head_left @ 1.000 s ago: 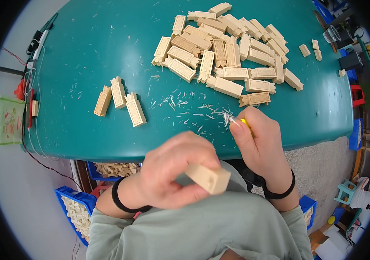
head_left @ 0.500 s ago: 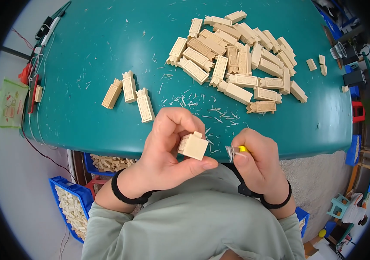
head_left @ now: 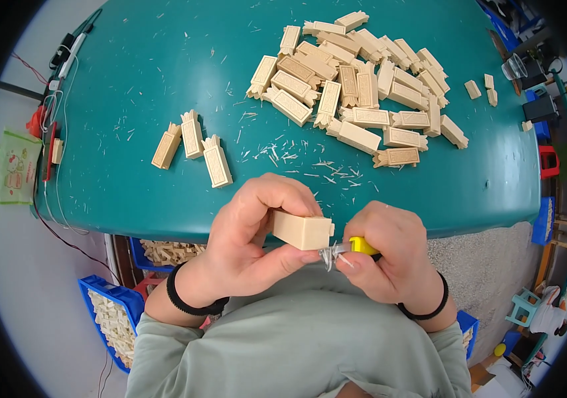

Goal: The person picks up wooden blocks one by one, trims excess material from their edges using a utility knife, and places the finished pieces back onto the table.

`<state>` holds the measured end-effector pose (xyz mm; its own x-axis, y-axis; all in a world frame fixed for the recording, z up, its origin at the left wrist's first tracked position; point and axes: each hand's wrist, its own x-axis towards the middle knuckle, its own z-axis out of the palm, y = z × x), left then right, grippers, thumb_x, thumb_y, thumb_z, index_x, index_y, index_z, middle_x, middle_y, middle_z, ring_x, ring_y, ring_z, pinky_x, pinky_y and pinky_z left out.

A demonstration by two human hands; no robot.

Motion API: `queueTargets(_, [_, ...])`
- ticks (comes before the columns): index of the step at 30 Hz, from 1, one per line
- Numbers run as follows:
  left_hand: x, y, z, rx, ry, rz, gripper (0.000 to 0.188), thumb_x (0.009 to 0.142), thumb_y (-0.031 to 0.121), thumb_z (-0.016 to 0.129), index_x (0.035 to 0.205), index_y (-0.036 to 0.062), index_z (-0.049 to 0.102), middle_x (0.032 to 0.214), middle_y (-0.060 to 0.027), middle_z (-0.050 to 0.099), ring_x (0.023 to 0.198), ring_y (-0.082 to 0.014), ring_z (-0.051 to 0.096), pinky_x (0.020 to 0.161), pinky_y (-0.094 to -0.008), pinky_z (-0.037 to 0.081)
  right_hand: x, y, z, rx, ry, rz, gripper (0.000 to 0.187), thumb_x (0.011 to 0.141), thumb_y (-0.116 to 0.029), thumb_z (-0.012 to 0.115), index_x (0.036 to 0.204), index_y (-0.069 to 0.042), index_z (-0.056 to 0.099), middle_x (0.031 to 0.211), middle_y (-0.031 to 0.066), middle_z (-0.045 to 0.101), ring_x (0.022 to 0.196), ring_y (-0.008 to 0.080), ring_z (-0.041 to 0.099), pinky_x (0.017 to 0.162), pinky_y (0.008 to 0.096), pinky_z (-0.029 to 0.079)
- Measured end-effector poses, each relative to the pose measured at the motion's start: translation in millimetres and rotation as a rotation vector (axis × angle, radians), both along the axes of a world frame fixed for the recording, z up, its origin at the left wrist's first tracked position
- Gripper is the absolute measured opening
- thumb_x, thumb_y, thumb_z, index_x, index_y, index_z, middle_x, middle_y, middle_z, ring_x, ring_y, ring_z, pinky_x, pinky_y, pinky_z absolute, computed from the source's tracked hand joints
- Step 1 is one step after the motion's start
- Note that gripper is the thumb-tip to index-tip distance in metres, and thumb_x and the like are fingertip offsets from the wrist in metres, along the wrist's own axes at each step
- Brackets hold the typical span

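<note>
My left hand (head_left: pixel 247 242) is closed round a pale cream rectangular block (head_left: pixel 302 230), its plain side and a small raised tab at the right end in sight. In my right hand (head_left: pixel 395 251) is a utility knife (head_left: pixel 362 245) with a yellow handle, gripped with the fingers curled. Its blade points left and lies by the block's lower right corner, close to my left thumb. Thin pale shavings (head_left: pixel 329 255) cling round the blade. Both hands are just over the table's near edge.
On the green table (head_left: pixel 164 66), a heap of carved cream blocks (head_left: pixel 328 104) lies beyond my hands. Three similar blocks (head_left: pixel 192 136) stand apart to the left. Loose shavings (head_left: pixel 280 154) are scattered between. Blue crates (head_left: pixel 101 286) of small pieces sit at lower left.
The block has turned in my left hand, from its square end facing me to its long side showing. My right hand has brought the knife left, up to the block.
</note>
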<state>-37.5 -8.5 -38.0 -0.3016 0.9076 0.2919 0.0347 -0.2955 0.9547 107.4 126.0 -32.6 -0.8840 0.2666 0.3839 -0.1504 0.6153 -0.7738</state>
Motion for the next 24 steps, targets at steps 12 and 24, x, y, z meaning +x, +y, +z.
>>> queueTargets(12, [0,-1,7,-0.092,-0.050,-0.086,0.036,0.075,0.015,0.071,0.096,0.0045,0.043,0.091,-0.0114,0.052,0.075,-0.0113,0.049,0.065,-0.0219,0.041,0,11,-1,0.117,-0.006,-0.030,0.031,0.075,-0.034,0.068,0.068,-0.008,0.051,0.057,0.0037,0.043,0.046,0.0184,0.044,0.039,0.0287,0.033])
queueTargets(24, [-5,-5,8,-0.155,-0.276,-0.185,0.032,0.074,0.013,0.071,0.097,0.0027,0.052,0.093,-0.0119,0.051,0.083,-0.0171,0.052,0.073,-0.0257,0.043,-4,12,2,0.023,-0.119,-0.252,0.025,0.082,-0.023,0.062,0.072,-0.002,0.052,0.061,0.0077,0.047,0.051,0.0231,0.046,0.045,0.0309,0.037])
